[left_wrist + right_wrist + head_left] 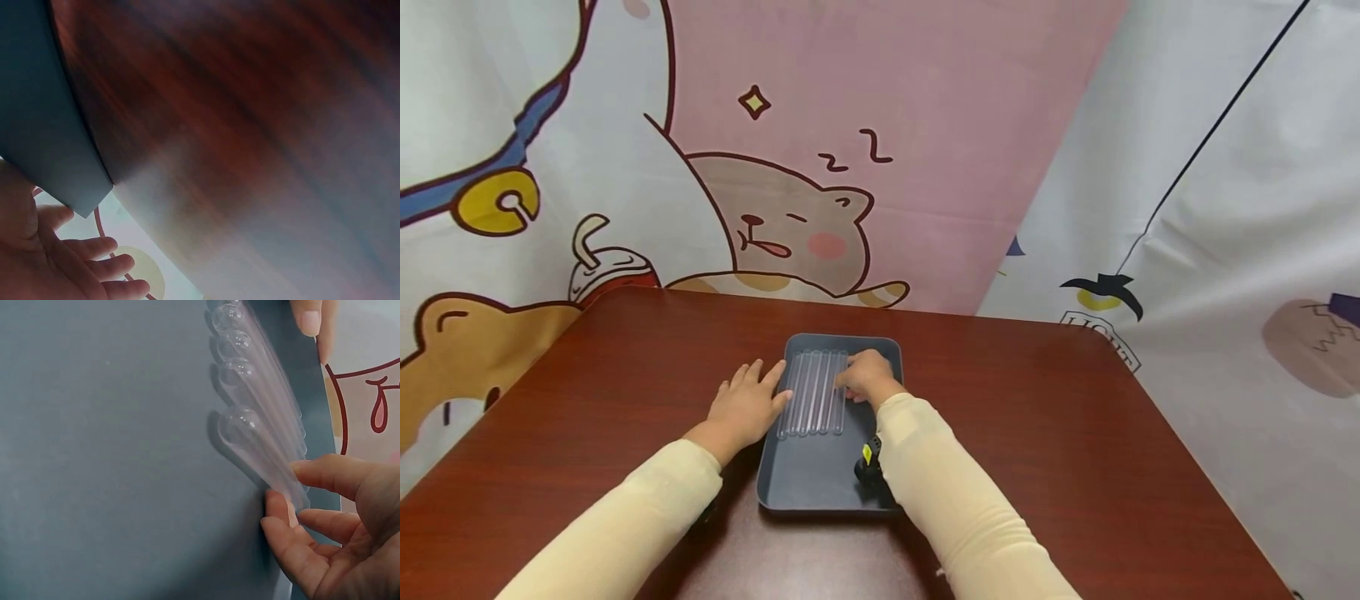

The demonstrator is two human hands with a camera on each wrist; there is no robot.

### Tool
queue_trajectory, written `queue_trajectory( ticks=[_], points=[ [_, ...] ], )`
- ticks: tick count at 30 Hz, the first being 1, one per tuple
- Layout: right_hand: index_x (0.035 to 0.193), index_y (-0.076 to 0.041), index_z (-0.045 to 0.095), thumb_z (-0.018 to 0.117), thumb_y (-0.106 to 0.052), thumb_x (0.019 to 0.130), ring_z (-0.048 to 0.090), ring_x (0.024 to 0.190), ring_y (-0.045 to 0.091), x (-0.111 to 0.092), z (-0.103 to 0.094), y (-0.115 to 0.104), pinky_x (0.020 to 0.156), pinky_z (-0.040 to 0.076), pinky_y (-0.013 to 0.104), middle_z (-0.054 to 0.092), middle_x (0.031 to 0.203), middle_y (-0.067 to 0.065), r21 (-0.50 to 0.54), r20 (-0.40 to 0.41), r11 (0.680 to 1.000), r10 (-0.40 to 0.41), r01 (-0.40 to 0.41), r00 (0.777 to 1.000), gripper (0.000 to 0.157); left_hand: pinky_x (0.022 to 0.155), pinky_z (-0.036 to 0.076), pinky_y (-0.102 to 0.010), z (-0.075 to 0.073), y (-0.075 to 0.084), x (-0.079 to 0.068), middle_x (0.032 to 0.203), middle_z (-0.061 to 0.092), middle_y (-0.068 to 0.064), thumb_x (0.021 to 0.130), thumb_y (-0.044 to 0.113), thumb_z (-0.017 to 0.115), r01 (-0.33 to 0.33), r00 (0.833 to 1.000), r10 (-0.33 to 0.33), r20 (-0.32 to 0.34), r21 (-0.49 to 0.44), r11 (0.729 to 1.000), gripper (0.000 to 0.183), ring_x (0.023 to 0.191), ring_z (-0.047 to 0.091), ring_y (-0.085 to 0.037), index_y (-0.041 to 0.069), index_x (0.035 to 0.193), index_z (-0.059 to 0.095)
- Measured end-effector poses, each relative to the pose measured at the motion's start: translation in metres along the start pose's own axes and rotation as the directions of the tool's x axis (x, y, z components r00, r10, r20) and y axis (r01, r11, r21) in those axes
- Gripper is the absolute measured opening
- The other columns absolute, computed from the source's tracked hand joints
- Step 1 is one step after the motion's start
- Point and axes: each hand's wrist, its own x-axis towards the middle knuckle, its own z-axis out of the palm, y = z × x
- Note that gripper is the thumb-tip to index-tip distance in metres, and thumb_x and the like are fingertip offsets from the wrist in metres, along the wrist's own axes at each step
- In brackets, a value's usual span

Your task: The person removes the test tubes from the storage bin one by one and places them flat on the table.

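Several clear test tubes (811,392) lie side by side in a grey tray (808,483), their rounded ends toward the near side. My right hand (867,375) is at the right of the row. In the right wrist view, its thumb and fingers pinch the outermost test tube (250,440) near its far end, and that tube sits slightly apart from its neighbours. My left hand (745,408) rests at the tray's left rim with fingers spread, thumb reaching over the edge toward the tubes. The left wrist view shows the left fingers (103,269) extended beside the tray's outer wall.
The tray stands on a reddish-brown wooden table (1037,433). Behind the table hangs a cartoon-printed cloth (940,167). A black wrist device (869,462) with a yellow mark sits under the right sleeve, over the tray's near right part.
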Motion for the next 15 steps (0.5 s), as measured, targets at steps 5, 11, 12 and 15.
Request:
queue_trajectory(
  ticks=[5,11,12,15],
  points=[
    [0.134,-0.003,0.057,0.075,-0.005,0.080,0.066,0.063,0.015,-0.0009,-0.0020,0.0012,0.059,0.057,0.030,0.069,0.094,0.013,0.072,0.016,0.997,0.007,-0.008,1.000,0.057,0.110,0.019,-0.064,0.0005,0.0006,0.0010,0.153,0.022,-0.030,0.103,0.037,0.042,0.004,1.000,-0.004,-0.001,-0.003,1.000,0.060,0.141,0.019,-0.049,0.010,0.153,0.026],
    [0.138,-0.004,0.053,0.073,0.000,0.080,0.068,0.070,0.018,-0.0043,-0.0048,0.0041,0.065,0.058,0.033,0.064,0.118,0.018,0.201,0.049,0.979,0.008,-0.017,0.999,0.061,0.110,0.019,-0.064,0.0011,0.0007,0.0014,0.154,0.022,-0.030,0.102,0.037,0.043,0.011,1.000,-0.011,-0.001,-0.002,1.000,0.060,0.141,0.019,-0.049,0.010,0.153,0.026],
    [0.138,-0.004,0.053,0.073,0.000,0.080,0.068,0.070,0.018,-0.0049,-0.0050,0.0046,0.066,0.058,0.033,0.063,0.121,0.018,0.214,0.053,0.977,0.005,-0.016,0.999,0.061,0.110,0.018,-0.064,0.0011,0.0007,0.0014,0.154,0.021,-0.030,0.102,0.037,0.043,0.011,1.000,-0.011,-0.001,-0.002,1.000,0.060,0.141,0.019,-0.049,0.010,0.153,0.026],
    [0.139,-0.005,0.053,0.072,0.001,0.081,0.067,0.071,0.018,-0.0061,-0.0052,0.0068,0.068,0.058,0.033,0.061,0.126,0.018,0.246,0.059,0.969,-0.003,-0.012,0.998,0.061,0.111,0.018,-0.064,0.0010,0.0008,0.0010,0.154,0.021,-0.030,0.102,0.037,0.043,0.016,1.000,-0.016,-0.001,-0.006,1.000,0.060,0.141,0.018,-0.049,0.010,0.154,0.026]
  ],
)
